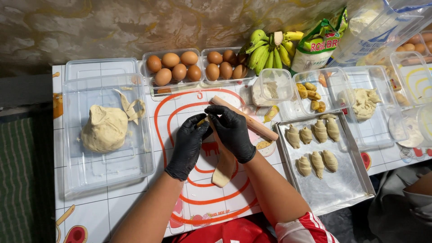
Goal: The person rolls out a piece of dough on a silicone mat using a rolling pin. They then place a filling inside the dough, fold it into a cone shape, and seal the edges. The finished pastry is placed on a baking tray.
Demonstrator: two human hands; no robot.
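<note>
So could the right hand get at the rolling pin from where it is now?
Probably yes: the rolling pin lies bare on the mat right beside the right hand, nothing across it. But that hand is pinching the dough strip with the left hand.

Left hand [188,145] and right hand [231,132], both gloved, cover the top of the dough strip [223,168]; the small yellow piece [201,121] pinched between the fingers [219,115] is too small to identify. Rolling pin [245,119] partly hidden behind the right hand. Plastic bag [382,27] cut off at top right edge, so are the containers [416,67] there. Second person [405,207] at lower right only partly in frame. Desk [101,211] cropped at the bottom.
</note>
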